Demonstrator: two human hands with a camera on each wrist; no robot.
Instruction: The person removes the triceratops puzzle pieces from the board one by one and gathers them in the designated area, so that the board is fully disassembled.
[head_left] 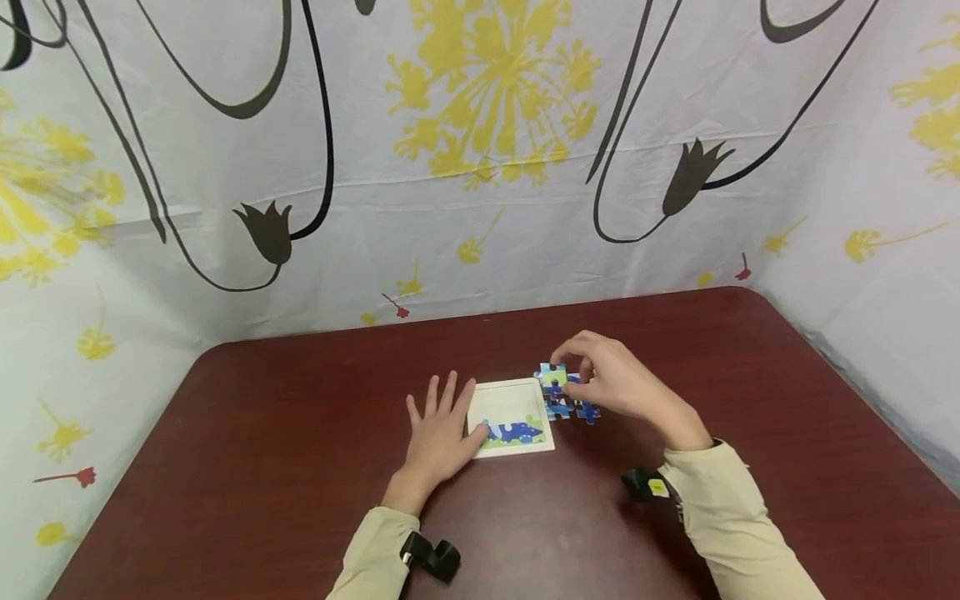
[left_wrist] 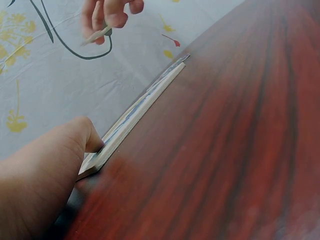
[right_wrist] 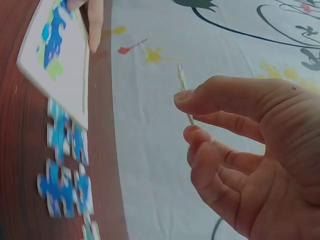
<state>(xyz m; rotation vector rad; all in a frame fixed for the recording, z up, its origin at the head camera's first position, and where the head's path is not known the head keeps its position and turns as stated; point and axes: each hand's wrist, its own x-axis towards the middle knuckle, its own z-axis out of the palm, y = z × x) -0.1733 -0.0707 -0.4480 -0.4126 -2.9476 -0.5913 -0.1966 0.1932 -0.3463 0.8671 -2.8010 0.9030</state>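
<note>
A pale puzzle tray (head_left: 491,386) lies on the table, with blue and green pieces (head_left: 516,432) fitted along its near side. My left hand (head_left: 437,442) rests at the tray's left edge, fingers spread and straight, thumb over the near left corner. Above the loose pieces, my right hand (head_left: 626,379) pinches a puzzle piece (head_left: 553,375) between thumb and fingertips. In the right wrist view this piece (right_wrist: 181,77) appears edge-on, raised off the table. Several loose blue puzzle pieces (right_wrist: 59,187) lie just right of the tray, partly hidden by the right hand in the head view.
The dark red wooden table (head_left: 300,433) has rounded far corners. White cloth (head_left: 360,283) printed with flowers hangs behind it and along the sides. Black wrist cameras sit at the left cuff (head_left: 431,557) and the right cuff (head_left: 645,483).
</note>
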